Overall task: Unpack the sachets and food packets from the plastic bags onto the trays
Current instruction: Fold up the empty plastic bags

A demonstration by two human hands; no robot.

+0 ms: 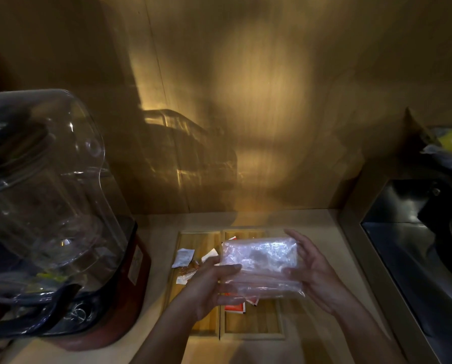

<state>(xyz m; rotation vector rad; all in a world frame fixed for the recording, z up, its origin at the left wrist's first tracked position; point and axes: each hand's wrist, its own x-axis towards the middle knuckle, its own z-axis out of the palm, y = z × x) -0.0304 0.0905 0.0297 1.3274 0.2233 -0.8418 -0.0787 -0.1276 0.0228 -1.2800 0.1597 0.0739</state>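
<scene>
A clear plastic bag (261, 264) is held flat between both hands above two wooden trays. My left hand (209, 282) grips its left edge with thumb on top. My right hand (314, 269) holds its right edge, fingers spread along the side. The left tray (190, 324) carries a white sachet (183, 257) and brown and white packets (186, 274). The right tray (253, 324) holds red-orange packets (235, 307), partly hidden under the bag. What the bag contains is unclear.
A large blender with a clear plastic hood (43, 200) on a red base (130, 285) stands close at the left. A dark metal sink (416, 248) lies to the right. A wooden wall (245, 114) closes the back of the counter.
</scene>
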